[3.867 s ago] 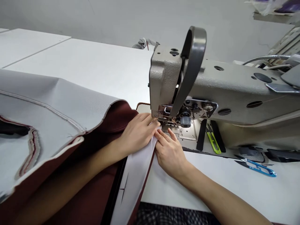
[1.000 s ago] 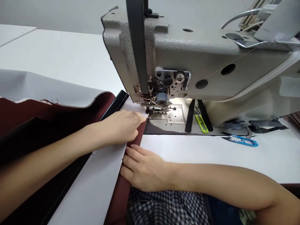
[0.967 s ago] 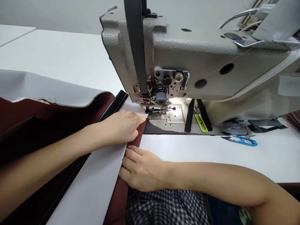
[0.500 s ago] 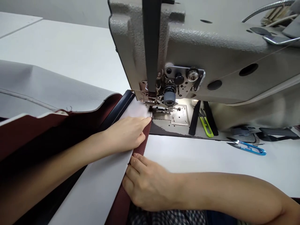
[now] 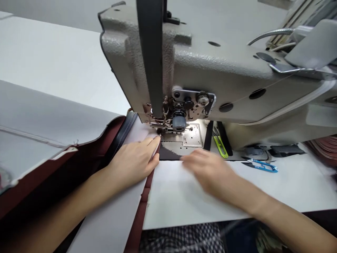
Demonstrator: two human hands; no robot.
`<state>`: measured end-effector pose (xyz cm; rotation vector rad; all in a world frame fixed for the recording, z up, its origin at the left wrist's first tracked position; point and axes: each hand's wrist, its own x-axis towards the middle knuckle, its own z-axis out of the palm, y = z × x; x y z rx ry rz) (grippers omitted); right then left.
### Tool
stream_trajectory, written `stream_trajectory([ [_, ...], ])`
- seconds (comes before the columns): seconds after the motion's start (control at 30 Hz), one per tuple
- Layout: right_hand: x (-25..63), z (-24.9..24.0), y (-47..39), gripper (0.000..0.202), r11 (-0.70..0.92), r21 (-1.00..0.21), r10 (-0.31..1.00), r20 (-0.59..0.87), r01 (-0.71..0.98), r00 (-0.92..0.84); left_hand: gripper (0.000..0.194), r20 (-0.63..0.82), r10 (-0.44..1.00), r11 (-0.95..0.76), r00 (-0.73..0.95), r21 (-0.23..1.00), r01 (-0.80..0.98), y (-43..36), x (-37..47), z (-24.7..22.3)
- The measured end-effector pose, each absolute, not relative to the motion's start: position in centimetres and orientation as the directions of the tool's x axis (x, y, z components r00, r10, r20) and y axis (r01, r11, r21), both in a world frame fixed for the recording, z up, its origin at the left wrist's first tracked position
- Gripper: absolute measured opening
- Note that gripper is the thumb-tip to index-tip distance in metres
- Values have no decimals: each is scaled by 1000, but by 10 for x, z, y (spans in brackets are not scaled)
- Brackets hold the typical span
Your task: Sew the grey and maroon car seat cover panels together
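Tabletop, white, bears a grey sewing machine and, at left, maroon-and-grey material. A pale strip lies directly under the left grip, which may be pinching it; I cannot tell. Right grip, blurred, closure unclear, is apart from it, rightward.

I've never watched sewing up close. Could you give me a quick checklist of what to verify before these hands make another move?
1. Left hand on the white strip: ok, resting on it.
2. Right hand on the strip: not ok, apart from it and blurred.
3. Green snips clear of the strip: ok, lying apart from it.
4. Blue snips clear too: ok, on the table.
5. Needle threaded: cannot tell, too small to see.
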<state>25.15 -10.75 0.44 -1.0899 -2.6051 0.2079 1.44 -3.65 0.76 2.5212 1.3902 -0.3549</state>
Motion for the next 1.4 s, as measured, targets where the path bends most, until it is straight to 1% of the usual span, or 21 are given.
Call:
stream_trajectory([
  [0.07, 289, 9, -100, 25, 474, -169, 880, 109, 864, -462, 56, -336, 791, -513, 512, 93, 853, -37, 15, 7],
  [0.13, 312, 7, -93, 18, 378, -165, 926, 39, 911, -377, 62, -353, 788, -499, 505, 115, 859, -38, 16, 9],
  [0.23, 315, -3, -87, 20, 374, -158, 927, 22, 914, -376, 64, -385, 779, -464, 495, 177, 868, -39, 15, 13],
  [0.37, 294, 1, -83, 24, 356, -20, 934, -38, 934, -356, 62, -382, 775, -447, 504, 233, 864, -40, 14, 16],
  [0.47, 290, 11, -81, 7, 349, -64, 927, -125, 935, -354, 62, -353, 768, -465, 534, 266, 845, -39, 12, 16],
  [0.53, 292, 13, -82, 10, 354, -97, 922, -129, 930, -364, 61, -326, 766, -477, 554, 290, 830, -40, 9, 18],
  [0.6, 293, 10, -85, 14, 358, -93, 925, -96, 929, -367, 58, -293, 763, -469, 576, 363, 805, -45, 5, 22],
  [0.67, 287, 9, -95, 18, 349, -185, 936, 14, 919, -353, 53, -303, 734, -385, 607, 550, 741, -53, 0, 26],
  [0.73, 269, 10, -113, 19, 350, -418, 936, 189, 839, -297, 53, -354, 658, -156, 665, 800, 580, -64, -5, 26],
  [0.77, 256, 11, -125, 19, 372, -553, 926, 278, 746, -255, 57, -376, 615, 7, 693, 881, 473, -69, -6, 25],
  [0.8, 241, 13, -137, 16, 400, -660, 914, 336, 636, -226, 61, -390, 589, 165, 708, 916, 367, -73, -6, 22],
  [0.87, 208, 14, -162, 6, 462, -776, 886, 381, 430, -265, 66, -394, 609, 389, 689, 905, 174, -78, -4, 15],
  [0.9, 192, 14, -173, 19, 458, -822, 880, 364, 339, -305, 65, -391, 649, 443, 653, 892, 93, -79, -2, 11],
  [0.97, 165, 9, -190, 40, 398, -896, 877, 308, 198, -369, 55, -370, 755, 457, 541, 889, -30, -80, 2, 7],
  [1.0, 156, 6, -196, 42, 377, -916, 876, 306, 135, -372, 50, -353, 804, 435, 479, 898, -67, -79, 4, 7],
  [1.07, 143, -1, -200, 32, 302, -953, 903, 281, 13, -325, 45, -303, 875, 360, 377, 929, -90, -80, 6, 10],
  [1.13, 140, -2, -196, 16, 138, -986, 960, 158, -98, -232, 40, -235, 916, 276, 324, 957, -86, -82, 7, 15],
  [1.2, 143, 2, -187, 12, -6, -988, 990, 16, -157, -139, 32, -179, 925, 212, 335, 975, -64, -86, 7, 21],
  [1.23, 146, 5, -181, 14, -7, -989, 997, 5, -148, -77, 30, -155, 919, 180, 363, 983, -37, -88, 7, 23],
  [1.33, 155, 13, -163, 12, 145, -989, 977, 147, 24, 151, 29, -101, 860, 82, 500, 995, 59, -94, 6, 27],
  [1.4, 159, 15, -155, 6, 171, -981, 949, 188, 88, 254, 28, -104, 822, 60, 560, 994, 97, -97, 5, 27],
])
